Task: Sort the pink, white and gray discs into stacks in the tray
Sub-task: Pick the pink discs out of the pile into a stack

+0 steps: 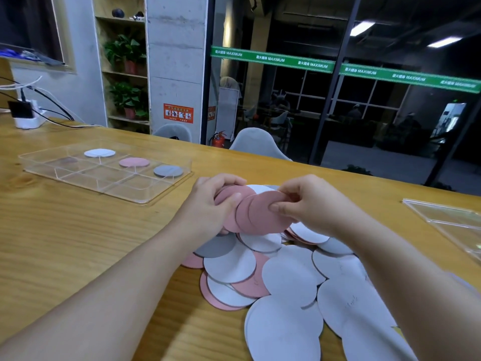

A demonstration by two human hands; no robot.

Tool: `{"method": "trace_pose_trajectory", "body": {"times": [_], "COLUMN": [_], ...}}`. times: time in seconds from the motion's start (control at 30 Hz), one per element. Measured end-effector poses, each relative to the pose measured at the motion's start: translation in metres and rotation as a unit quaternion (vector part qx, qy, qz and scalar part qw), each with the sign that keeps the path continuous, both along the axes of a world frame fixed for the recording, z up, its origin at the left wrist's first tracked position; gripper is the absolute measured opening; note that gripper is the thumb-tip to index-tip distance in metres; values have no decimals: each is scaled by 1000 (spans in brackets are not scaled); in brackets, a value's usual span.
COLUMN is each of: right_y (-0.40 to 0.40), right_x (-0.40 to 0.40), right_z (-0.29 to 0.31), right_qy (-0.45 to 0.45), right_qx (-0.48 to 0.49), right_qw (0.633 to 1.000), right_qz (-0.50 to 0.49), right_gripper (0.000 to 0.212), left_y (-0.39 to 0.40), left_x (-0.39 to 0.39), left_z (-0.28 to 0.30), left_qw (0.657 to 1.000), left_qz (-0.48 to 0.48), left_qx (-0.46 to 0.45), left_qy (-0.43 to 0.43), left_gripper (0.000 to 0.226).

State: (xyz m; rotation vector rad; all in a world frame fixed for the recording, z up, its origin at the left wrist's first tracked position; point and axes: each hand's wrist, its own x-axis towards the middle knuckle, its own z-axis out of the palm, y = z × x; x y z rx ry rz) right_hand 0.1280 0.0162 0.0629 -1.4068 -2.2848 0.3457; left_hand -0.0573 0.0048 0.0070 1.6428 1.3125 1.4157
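A heap of pink, white and gray discs (283,277) lies on the wooden table in front of me. Above the heap, my left hand (208,201) grips a fan of several pink discs (234,196). My right hand (307,201) pinches the frontmost pink disc (263,217) of that fan by its right edge. At the left, a clear tray (145,200) with compartments holds a white disc (99,153), a pink disc (134,162) and a gray disc (168,171), each in its own compartment.
A second clear tray (447,220) lies at the table's right edge. A white power strip with cables (26,118) sits at the far left. Gray chairs (256,143) stand behind the table, before a glass wall.
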Motion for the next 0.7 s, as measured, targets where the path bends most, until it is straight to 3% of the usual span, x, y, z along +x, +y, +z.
{"method": "trace_pose_trajectory", "body": {"times": [0.2,0.4,0.57,0.7], "right_y": [0,-1,-19,-28], "right_x": [-13,-20,-45,-67], "right_z": [-20,-28,-42,-58], "right_qy": [94,114,6,-30], "right_qx": [20,58,83,109], "right_qw": [995,991,989,969], "right_qz": [-17,-37,121,220], "right_gripper": [12,25,3,21], "left_y": [-3,5,9,7], "left_x": [3,-8,-22,-22], "left_z": [-1,8,13,17], "left_qw": [995,991,981,977], "left_qz": [-29,116,181,202], "left_qx": [17,64,68,68], "left_qy": [96,13,-26,-15], "left_gripper": [36,46,43,42]}}
